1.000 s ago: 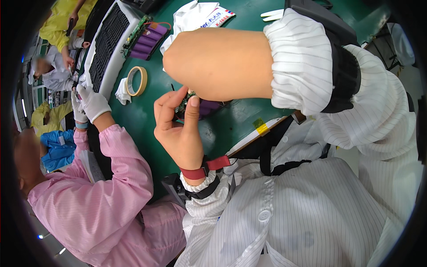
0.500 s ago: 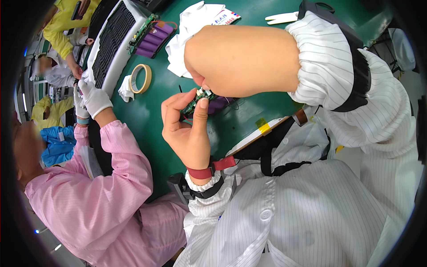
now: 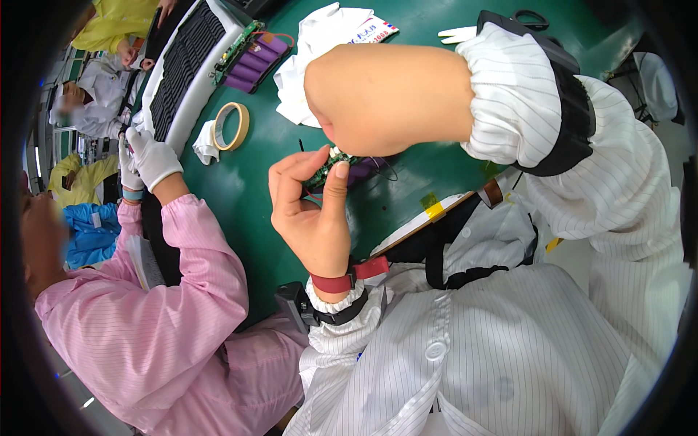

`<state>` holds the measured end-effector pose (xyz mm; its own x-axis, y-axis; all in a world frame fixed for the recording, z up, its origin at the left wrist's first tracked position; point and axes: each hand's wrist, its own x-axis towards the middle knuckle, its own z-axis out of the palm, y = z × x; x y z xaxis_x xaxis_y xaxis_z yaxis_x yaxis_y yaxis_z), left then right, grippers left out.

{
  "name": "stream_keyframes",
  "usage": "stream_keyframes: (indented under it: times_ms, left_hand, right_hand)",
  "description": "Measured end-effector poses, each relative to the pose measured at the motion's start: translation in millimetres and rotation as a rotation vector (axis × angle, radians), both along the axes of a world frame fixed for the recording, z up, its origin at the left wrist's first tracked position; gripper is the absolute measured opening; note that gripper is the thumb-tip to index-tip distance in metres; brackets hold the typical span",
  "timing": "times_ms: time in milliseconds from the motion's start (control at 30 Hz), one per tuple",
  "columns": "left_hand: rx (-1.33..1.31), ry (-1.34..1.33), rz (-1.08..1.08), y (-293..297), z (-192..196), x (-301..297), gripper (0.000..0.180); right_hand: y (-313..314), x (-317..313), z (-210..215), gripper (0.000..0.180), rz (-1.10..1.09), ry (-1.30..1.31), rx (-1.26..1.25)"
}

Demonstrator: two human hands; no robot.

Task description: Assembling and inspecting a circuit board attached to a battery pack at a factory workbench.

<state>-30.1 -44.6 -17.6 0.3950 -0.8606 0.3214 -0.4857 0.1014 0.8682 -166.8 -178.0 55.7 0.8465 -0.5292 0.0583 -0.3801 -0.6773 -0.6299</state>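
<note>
My left hand (image 3: 313,229) pinches a small green circuit board (image 3: 317,179) between thumb and fingers, just above the green table. Purple battery cells (image 3: 361,171) show behind the board, and thin wires run from this battery pack. My right hand (image 3: 367,98) is bent over the board's upper end from above, with its fingers curled in. The back of that hand and its wrist hide the fingertips, so what they grip cannot be made out. White connectors on the board lie right beside the right hand.
Beyond my left hand lie a tape roll (image 3: 242,136), a second purple battery pack (image 3: 256,64) and a white foam tray (image 3: 151,102) of black pieces. A white cloth (image 3: 297,81) and scissors (image 3: 456,35) lie farther back. A pink-sleeved co-worker's gloved hand (image 3: 156,161) is at left.
Both hands have shifted very slightly in the picture, my left one a little to the right, with the grip on the circuit board unchanged. The right forearm has drawn slightly left.
</note>
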Motion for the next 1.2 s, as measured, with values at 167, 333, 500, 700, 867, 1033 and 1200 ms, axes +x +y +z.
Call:
stream_keyframes:
  times_ms: [167, 333, 500, 700, 867, 1033, 1200]
  left_hand:
    - [-0.020, -0.044, -0.024, 1.9, -3.8, 1.2, 0.017]
    - [-0.027, -0.032, -0.036, 1.5, -5.8, 0.0, 0.016]
    - [-0.043, -0.052, -0.043, -2.4, -6.9, -0.3, 0.014]
    - [-0.054, -0.046, -0.057, -2.8, -2.9, 0.2, 0.016]
    - [-0.035, 0.050, -0.020, -0.4, -3.3, 0.0, 0.020]
    - [-0.040, 0.018, -0.040, -0.2, -1.3, -0.5, 0.021]
    - [-0.028, -0.102, -0.069, 0.9, -3.8, 5.2, 0.019]
  right_hand:
    - [3.1, -2.7, 2.2, 0.010, 0.006, -0.009, -0.006]
    - [3.5, -5.2, 0.0, 0.010, 0.023, -0.037, 0.025]
    - [1.4, -6.5, 0.0, 0.010, 0.022, -0.056, 0.048]
    - [1.9, -6.4, 3.1, 0.010, 0.009, -0.038, 0.064]
    - [1.8, -5.5, 1.4, 0.010, 0.005, -0.026, 0.123]
    - [-3.9, -3.2, 5.1, 0.012, -0.052, 0.125, 0.340]
    - [-7.8, 2.3, 14.9, 0.014, -0.068, 0.226, 0.444]
